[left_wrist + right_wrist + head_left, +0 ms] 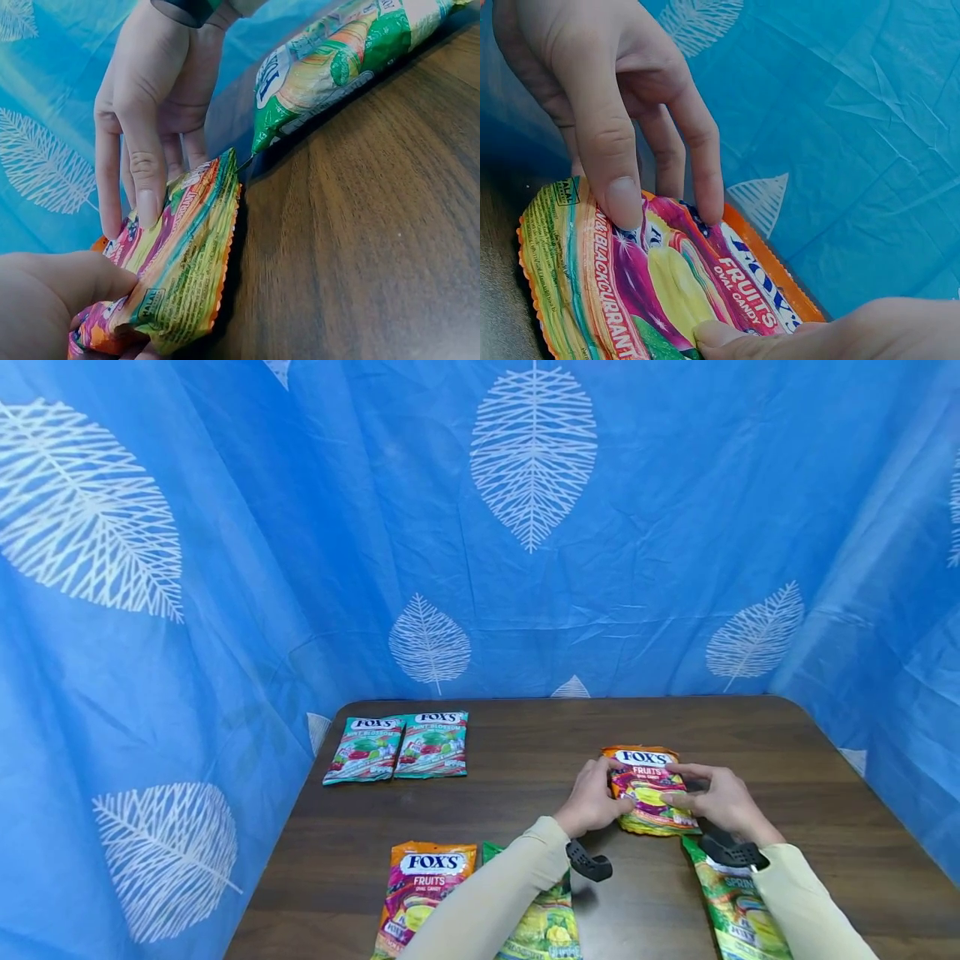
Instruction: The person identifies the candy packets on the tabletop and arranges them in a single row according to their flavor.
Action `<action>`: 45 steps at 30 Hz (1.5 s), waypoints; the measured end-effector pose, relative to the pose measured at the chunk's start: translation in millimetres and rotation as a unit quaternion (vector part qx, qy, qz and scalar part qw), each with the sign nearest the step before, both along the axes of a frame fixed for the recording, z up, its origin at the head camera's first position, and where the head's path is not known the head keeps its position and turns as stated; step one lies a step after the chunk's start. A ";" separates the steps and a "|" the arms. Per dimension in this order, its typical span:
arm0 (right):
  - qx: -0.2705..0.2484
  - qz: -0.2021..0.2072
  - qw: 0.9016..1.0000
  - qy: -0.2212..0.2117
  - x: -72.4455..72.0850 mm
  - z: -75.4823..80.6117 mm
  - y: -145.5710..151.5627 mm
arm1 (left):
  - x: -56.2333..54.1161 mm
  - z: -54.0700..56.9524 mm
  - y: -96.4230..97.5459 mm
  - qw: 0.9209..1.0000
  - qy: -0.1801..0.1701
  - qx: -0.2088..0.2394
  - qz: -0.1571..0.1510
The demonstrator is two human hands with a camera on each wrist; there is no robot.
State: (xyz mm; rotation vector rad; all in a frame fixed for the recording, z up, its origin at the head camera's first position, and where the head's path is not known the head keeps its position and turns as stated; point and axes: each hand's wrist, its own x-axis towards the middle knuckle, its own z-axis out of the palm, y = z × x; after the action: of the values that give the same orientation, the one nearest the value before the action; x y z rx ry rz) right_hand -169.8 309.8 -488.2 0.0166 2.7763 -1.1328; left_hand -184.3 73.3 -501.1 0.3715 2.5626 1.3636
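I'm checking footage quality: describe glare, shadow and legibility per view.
Head view: pale sheen on the tabletop near the bottom; left wrist view: dark shadow beside the candy packet, glare at bottom right; right wrist view: candy packet's large print legible, tabletop dim at left.

A blue curtain [652,552] printed with white leaves [533,452] surrounds the wooden table [525,735] from 9 round to 3 o'clock. Two teal candy bags [431,750] lie side by side at 10, an orange candy bag [420,893] at 8, a yellow-green bag [551,917] at 7, a green bag [741,912] at 4.
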 end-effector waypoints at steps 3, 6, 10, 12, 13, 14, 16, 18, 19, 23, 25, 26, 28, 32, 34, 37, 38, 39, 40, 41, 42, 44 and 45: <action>-0.006 -0.003 1.000 0.000 1.2 -0.9 -0.6 | 0.3 -0.7 -1.0 1.000 0.002 0.000 0.000; -0.016 -0.008 1.000 -0.002 2.9 -0.5 -1.9 | 0.3 -1.6 -2.7 1.000 0.006 0.002 -0.001; -0.024 -0.009 1.000 -0.003 6.2 0.0 -4.7 | 1.3 -1.6 -4.5 1.000 0.010 0.006 0.001; -0.027 -0.011 1.000 -0.006 7.6 0.4 -6.4 | 1.9 -0.7 -5.6 1.000 0.009 0.007 0.003; -0.028 -0.013 0.999 -0.007 8.0 0.6 -7.3 | 2.1 0.0 -6.2 1.000 0.009 0.008 0.003; -0.029 -0.014 0.999 -0.009 8.1 0.8 -8.3 | 2.3 1.0 -6.8 1.000 0.010 0.008 0.004; -0.030 -0.016 0.999 -0.010 8.4 1.2 -10.3 | 2.8 2.7 -8.4 1.000 0.008 0.009 0.007; -0.029 -0.018 0.999 -0.012 9.2 2.4 -12.7 | 3.5 4.4 -10.7 1.000 0.005 0.009 0.008; -0.027 -0.018 0.999 -0.011 9.7 3.3 -14.1 | 3.9 5.6 -12.5 1.000 0.006 0.009 0.007; -0.030 -0.014 0.999 -0.007 13.3 8.3 -21.0 | 5.9 10.0 -22.7 1.000 0.012 0.014 0.001; -0.033 -0.010 0.999 0.000 14.8 11.8 -25.6 | 6.1 13.6 -29.0 1.000 0.019 0.021 -0.005; -0.036 -0.009 0.999 0.003 15.6 13.6 -27.9 | 6.1 15.2 -32.2 0.999 0.021 0.027 -0.007; -0.040 -0.007 0.999 0.012 17.1 17.6 -32.9 | 5.9 19.0 -38.6 0.999 0.022 0.041 -0.008; -0.045 -0.004 0.999 0.027 19.0 26.1 -43.3 | 5.6 27.3 -51.0 0.998 0.029 0.063 -0.008; -0.047 -0.003 0.998 0.034 19.0 30.3 -48.3 | 5.6 32.0 -56.7 0.997 0.034 0.069 -0.009; -0.055 -0.001 0.998 0.044 17.1 37.0 -55.0 | 3.9 39.5 -63.9 0.996 0.046 0.074 -0.012; -0.060 -0.002 0.997 0.046 16.5 39.4 -57.2 | 2.8 42.1 -66.0 0.996 0.050 0.076 -0.014; -0.062 -0.001 0.997 0.049 15.8 41.6 -59.2 | 2.0 44.6 -68.3 0.996 0.052 0.076 -0.015; -0.069 -0.001 0.996 0.049 15.4 43.7 -62.3 | 1.1 46.5 -71.2 0.995 0.056 0.077 -0.016; -0.074 -0.003 0.996 0.048 15.1 44.9 -65.7 | 0.5 48.0 -74.6 0.995 0.058 0.078 -0.019; -0.078 -0.004 0.996 0.047 14.8 45.6 -69.3 | 0.3 49.0 -78.5 0.995 0.058 0.080 -0.022; -0.087 -0.007 0.995 0.047 14.5 47.1 -76.9 | 0.5 50.6 -87.4 0.995 0.057 0.083 -0.026; -0.090 -0.007 0.995 0.048 14.1 47.9 -81.0 | 0.3 50.8 -92.3 0.994 0.059 0.082 -0.028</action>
State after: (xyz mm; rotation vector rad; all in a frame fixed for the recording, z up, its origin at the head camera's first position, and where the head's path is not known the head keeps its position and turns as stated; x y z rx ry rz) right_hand -155.7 228.7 -440.3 -0.0391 2.7468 -1.4187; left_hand -183.9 -18.9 -450.3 0.5655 2.5174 1.5813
